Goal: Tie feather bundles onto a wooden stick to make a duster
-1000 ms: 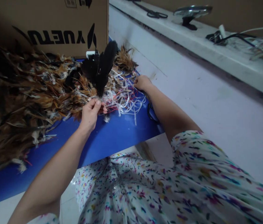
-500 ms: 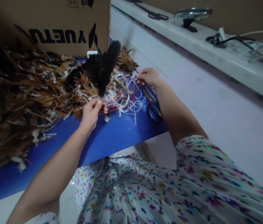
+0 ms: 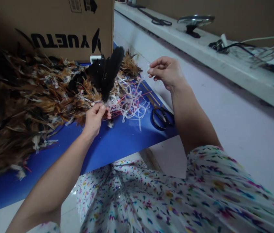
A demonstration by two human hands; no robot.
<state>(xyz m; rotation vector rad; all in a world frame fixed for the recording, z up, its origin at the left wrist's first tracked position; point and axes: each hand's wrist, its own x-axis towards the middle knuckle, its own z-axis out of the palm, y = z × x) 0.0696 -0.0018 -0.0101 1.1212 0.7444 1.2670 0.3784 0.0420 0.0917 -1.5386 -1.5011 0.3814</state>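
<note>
Black feathers (image 3: 110, 71) stand upright, their base pinched between the thumb and fingers of my left hand (image 3: 95, 117). Up and to the right, my right hand (image 3: 166, 72) is raised over the table's right edge, thumb and forefinger together on a thin clear strand (image 3: 149, 68). Between and below the hands lies a tangle of white and red strings (image 3: 137, 108). Black-handled scissors (image 3: 160, 117) rest on the blue table (image 3: 117, 142) beneath my right hand. A large heap of brown feather bundles (image 3: 54, 100) covers the table's left and back.
Behind the feathers stands a cardboard box (image 3: 61, 19). A white ledge (image 3: 224, 61) runs along the right wall, bearing another pair of scissors (image 3: 160, 21), a round glass-like object (image 3: 195, 21) and tangled cables (image 3: 253, 53).
My right hand has risen and moved right, away from the strings, with a strand in its fingers. My left hand still grips the black feathers in nearly the same place.
</note>
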